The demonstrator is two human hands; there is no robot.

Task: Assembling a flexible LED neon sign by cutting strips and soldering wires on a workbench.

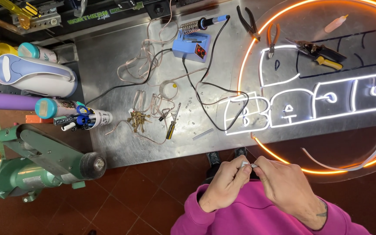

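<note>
Your left hand [225,182] and right hand [283,185] are brought together in front of your chest, just off the near edge of the bench [109,143]. Both pinch a small white piece [245,165] between the fingertips, one hand at each end. The piece is too small to identify further.

Handling judgement: treat the piece as very light and easily dropped. Its size leaves room for fingertip contact only, so keep thumb and forefinger on opposite ends. Whether it is stiff or flexible cannot be told.

The bench is bare sheet metal, smooth and reflective; small parts will probably slide and roll on it. Near the front edge lie a yellow-handled screwdriver [171,129], a cluster of brass fittings [137,119] and loose clear wire [146,61]. Further back stands a blue soldering station [191,47], its iron parked in the holder.

To the right, a lit neon sign [314,100] with an orange ring and white letters overhangs the bench; pliers [273,38] and snips [320,53] rest on it. To the left stands a green belt grinder [35,161]. The floor [131,200] is red tile.
</note>
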